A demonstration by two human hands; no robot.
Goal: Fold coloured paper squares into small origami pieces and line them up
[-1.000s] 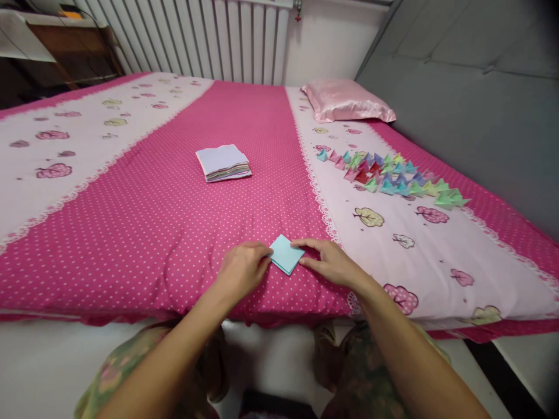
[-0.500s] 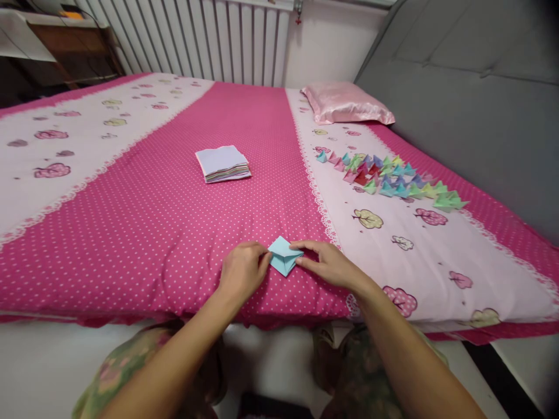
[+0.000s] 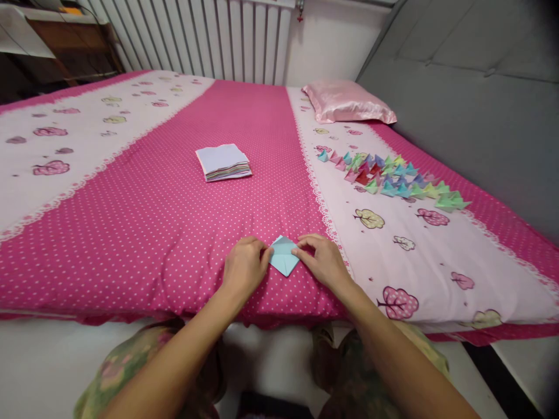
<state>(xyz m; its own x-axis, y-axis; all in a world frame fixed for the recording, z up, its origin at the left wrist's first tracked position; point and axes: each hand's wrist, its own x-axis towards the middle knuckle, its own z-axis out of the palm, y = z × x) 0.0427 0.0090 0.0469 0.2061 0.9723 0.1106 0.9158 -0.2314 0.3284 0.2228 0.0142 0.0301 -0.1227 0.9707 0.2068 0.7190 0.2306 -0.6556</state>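
Observation:
A light blue folded paper [image 3: 284, 257], diamond-shaped with creases across its middle, is at the near edge of the bed between my hands. My left hand [image 3: 245, 263] pinches its left corner between thumb and curled fingers. At the opposite corner, the thumb and fingertips of my right hand [image 3: 324, 260] are closed on the paper. Farther off lies a stack of square paper sheets [image 3: 224, 161], pale lilac on top. To the right, several small folded paper boats [image 3: 393, 176] in mixed colours stand in rows.
The bed's pink dotted cover [image 3: 166, 203] has white printed bands on both sides. A pink satin pillow [image 3: 348, 101] lies at the back right by the grey headboard [image 3: 476, 99]. Behind the bed are a white radiator [image 3: 236, 41] and, at left, a wooden table [image 3: 70, 41].
The raised upper flap of the blue paper now lies flatter, showing a smooth face. My right hand's fingers have drawn back from its top to the right corner.

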